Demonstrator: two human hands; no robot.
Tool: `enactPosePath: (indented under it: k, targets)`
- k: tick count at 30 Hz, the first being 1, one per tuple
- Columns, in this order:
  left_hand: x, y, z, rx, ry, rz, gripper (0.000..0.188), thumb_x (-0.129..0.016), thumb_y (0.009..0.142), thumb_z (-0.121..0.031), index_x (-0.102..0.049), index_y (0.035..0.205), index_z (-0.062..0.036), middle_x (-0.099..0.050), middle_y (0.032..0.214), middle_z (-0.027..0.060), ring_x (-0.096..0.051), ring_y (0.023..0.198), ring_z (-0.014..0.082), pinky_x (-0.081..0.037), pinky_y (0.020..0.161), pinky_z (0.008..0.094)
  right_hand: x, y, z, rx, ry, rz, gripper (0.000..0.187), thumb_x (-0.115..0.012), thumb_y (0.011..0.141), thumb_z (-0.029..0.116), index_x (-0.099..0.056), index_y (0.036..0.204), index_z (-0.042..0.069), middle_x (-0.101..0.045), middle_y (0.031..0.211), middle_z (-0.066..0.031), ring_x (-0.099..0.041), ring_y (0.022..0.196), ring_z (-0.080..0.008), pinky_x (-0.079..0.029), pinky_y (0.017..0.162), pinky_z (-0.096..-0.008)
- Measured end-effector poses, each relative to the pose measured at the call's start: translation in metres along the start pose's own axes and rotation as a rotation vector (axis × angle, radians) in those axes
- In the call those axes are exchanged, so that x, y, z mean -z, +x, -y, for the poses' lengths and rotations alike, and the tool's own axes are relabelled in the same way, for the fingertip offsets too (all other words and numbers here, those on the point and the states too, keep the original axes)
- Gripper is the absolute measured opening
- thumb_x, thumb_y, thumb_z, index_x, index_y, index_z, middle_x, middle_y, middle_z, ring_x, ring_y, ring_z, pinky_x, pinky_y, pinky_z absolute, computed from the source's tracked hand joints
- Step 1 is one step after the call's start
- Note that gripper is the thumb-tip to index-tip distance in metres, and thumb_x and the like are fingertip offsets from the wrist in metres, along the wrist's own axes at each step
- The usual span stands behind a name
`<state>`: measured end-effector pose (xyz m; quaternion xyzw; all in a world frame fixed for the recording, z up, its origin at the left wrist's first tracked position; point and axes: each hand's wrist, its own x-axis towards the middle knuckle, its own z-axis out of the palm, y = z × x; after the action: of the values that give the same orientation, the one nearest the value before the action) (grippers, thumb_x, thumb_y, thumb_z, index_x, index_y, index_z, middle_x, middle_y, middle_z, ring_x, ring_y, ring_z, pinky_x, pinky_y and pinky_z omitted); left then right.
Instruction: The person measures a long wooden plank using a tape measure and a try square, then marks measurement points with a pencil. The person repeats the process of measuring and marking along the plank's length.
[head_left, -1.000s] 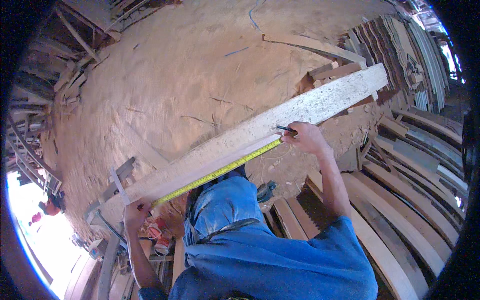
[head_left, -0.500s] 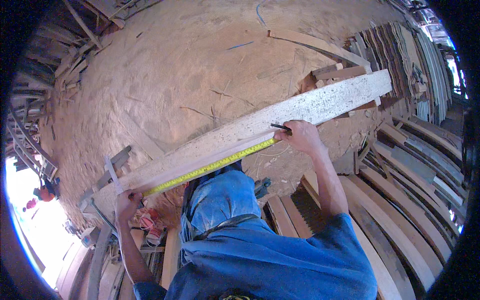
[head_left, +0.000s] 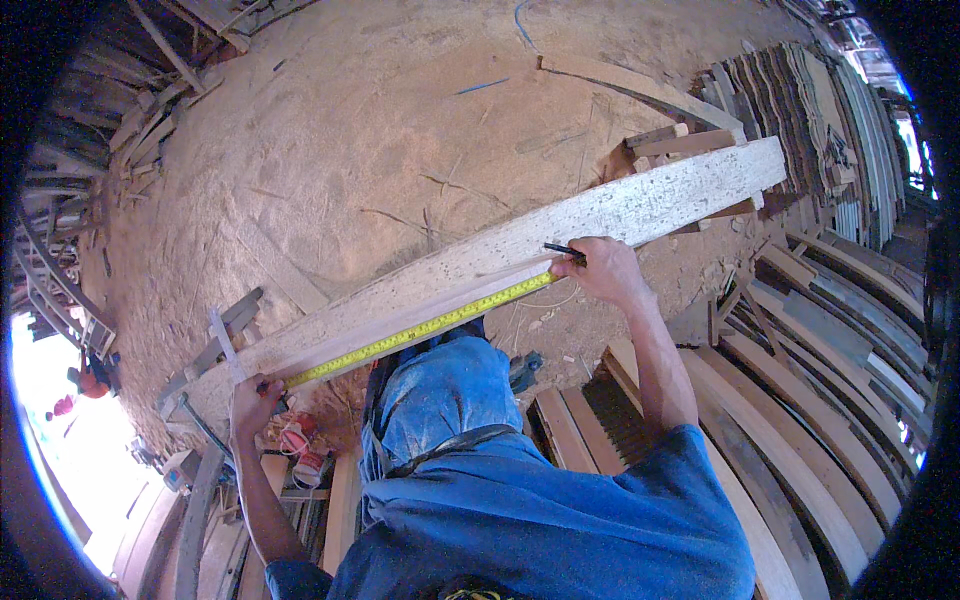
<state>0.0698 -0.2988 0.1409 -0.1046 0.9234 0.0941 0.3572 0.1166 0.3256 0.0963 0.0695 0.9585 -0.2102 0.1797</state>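
Left grip (head_left: 255, 403) and right grip (head_left: 604, 270) hold yellow tape (head_left: 420, 331) along pale plank (head_left: 640, 210); dark pen-like stick (head_left: 562, 249) in right grip.

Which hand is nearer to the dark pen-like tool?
Right. The right hand holds the dark pen-like tool; the left hand is away from it, at the yellow tape's left end.

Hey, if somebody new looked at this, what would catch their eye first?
Probably the bright yellow measuring tape, stretched along the near edge of the long pale plank between the left hand and the right hand. The person's blue shirt fills the lower middle, and a slim dark marking tool pokes from the right hand over the plank.
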Motion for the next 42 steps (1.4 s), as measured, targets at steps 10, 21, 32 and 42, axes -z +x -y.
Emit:
enactPosePath:
  k: [10,21,32,42]
  targets:
    - [0.003,-0.003,-0.005,-0.036,0.058,-0.019,0.031,-0.073,0.09,-0.032,-0.076,0.096,-0.002,-0.071,0.076,0.0141,-0.069,0.071,0.0266,-0.053,0.069,0.0399,0.003,0.003,0.001,-0.027,0.008,0.067,0.044,-0.071,0.087,0.052,-0.075,0.092,0.008,-0.072,0.08,-0.0175,-0.071,0.081,-0.0384,-0.054,0.072,-0.0511]
    - [0.0,-0.003,-0.003,-0.059,-0.02,-0.037,0.031,-0.073,0.09,-0.031,-0.075,0.094,-0.0009,-0.071,0.074,0.0132,-0.068,0.069,0.025,-0.052,0.068,0.0385,0.004,0.001,0.002,-0.018,0.006,0.055,0.042,-0.072,0.087,0.049,-0.074,0.091,0.008,-0.072,0.08,-0.0168,-0.071,0.08,-0.0385,-0.054,0.071,-0.0508]
    - [0.005,-0.006,-0.015,0.001,0.044,-0.027,0.031,-0.074,0.089,-0.032,-0.075,0.091,-0.001,-0.068,0.07,0.0133,-0.065,0.064,0.0243,-0.051,0.065,0.0392,0.001,0.001,0.0,-0.02,0.004,0.05,0.044,-0.072,0.086,0.051,-0.074,0.092,0.008,-0.072,0.081,-0.0171,-0.071,0.08,-0.0385,-0.054,0.071,-0.0512]
    - [0.003,0.0,-0.005,0.01,0.034,0.006,0.034,-0.073,0.089,-0.034,-0.075,0.092,-0.0003,-0.071,0.073,0.0143,-0.068,0.067,0.0256,-0.052,0.066,0.0393,0.003,0.002,0.003,-0.041,-0.015,0.07,0.045,-0.071,0.088,0.051,-0.069,0.084,0.007,-0.07,0.08,-0.0156,-0.07,0.08,-0.0366,-0.053,0.071,-0.0496]
